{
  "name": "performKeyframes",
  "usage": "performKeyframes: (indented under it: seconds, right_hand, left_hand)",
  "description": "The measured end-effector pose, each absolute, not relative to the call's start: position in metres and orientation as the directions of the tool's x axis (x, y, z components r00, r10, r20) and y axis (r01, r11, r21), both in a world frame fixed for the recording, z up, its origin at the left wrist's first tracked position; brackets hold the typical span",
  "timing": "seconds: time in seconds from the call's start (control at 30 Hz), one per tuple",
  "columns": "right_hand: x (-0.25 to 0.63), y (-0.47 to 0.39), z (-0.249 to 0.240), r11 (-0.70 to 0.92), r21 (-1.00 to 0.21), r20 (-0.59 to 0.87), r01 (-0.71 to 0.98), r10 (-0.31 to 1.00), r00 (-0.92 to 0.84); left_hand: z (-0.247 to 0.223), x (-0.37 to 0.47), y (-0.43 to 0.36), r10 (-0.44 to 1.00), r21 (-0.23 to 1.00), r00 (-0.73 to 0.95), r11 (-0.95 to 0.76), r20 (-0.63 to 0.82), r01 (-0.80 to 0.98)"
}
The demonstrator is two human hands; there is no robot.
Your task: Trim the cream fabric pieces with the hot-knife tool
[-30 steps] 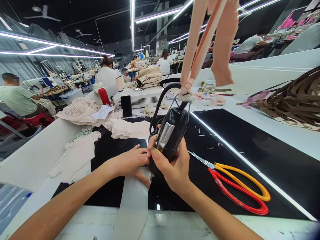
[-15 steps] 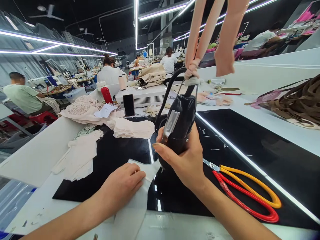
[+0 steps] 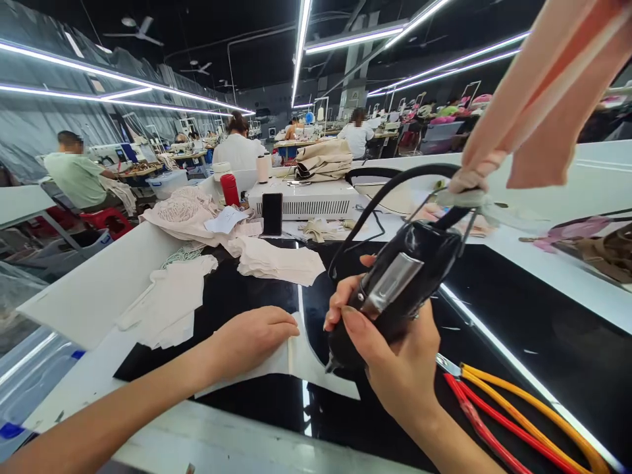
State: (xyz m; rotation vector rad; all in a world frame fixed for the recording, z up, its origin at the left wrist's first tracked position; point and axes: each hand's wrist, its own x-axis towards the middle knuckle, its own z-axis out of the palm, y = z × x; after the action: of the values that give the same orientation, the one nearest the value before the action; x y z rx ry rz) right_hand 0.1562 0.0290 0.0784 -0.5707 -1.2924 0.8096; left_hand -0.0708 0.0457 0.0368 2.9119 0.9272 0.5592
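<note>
My right hand [image 3: 395,355] is wrapped around a black corded handheld power tool [image 3: 395,289] with a shiny metal plate on its side. The tool leans to the right, and its small pointed tip is low, by the right part of a pale fabric piece [image 3: 316,365]. Knotted pink fabric strips [image 3: 528,112] are tied to the tool's top, beside its black cord. My left hand [image 3: 257,339] lies palm down on the fabric piece, its fingers close together and stretched over it. The piece rests on a glossy black board [image 3: 237,293].
Large scissors [image 3: 494,395] with orange and red handles lie right of my right hand. Stacked pale fabric pieces [image 3: 279,260] and more cut pieces [image 3: 172,296] lie on the left. A phone [image 3: 272,214] leans on a white box [image 3: 311,201]. Several people sit at machines beyond.
The tool has gone from nearly upright to leaning right. The fabric piece under my left hand lies turned, its end now stretching right near the tip. The whole view has swung right.
</note>
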Motion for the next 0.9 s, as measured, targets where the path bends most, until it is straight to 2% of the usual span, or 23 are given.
performKeyframes:
  seconds: [0.17, 0.3, 0.57, 0.67, 0.8, 0.9]
  right_hand:
    - [0.162, 0.023, 0.075, 0.599, -0.767, 0.597, -0.231, 0.798, 0.087]
    - [0.172, 0.019, 0.068, 0.567, -0.783, 0.579, -0.255, 0.815, 0.032]
    - [0.18, 0.014, 0.068, 0.572, -0.782, 0.578, -0.249, 0.814, 0.055]
    - [0.183, 0.013, 0.071, 0.556, -0.8, 0.562, -0.226, 0.826, 0.047]
    - [0.188, 0.011, 0.073, 0.543, -0.808, 0.548, -0.231, 0.835, 0.048]
    - [0.189, 0.01, 0.073, 0.524, -0.819, 0.528, -0.231, 0.848, 0.05]
  left_hand:
    - [0.029, -0.054, 0.069, 0.576, 0.163, 0.765, -0.817, 0.287, 0.554]
    - [0.019, -0.055, 0.079, 0.575, 0.182, 0.782, -0.818, 0.241, 0.546]
    - [0.018, -0.066, 0.07, 0.598, 0.222, 0.755, -0.802, 0.271, 0.555]
    - [0.015, -0.067, 0.071, 0.567, 0.182, 0.771, -0.824, 0.291, 0.537]
    - [0.01, -0.067, 0.075, 0.451, 0.081, 0.83, -0.889, 0.328, 0.451]
    - [0.01, -0.066, 0.076, 0.435, 0.075, 0.843, -0.897, 0.318, 0.435]
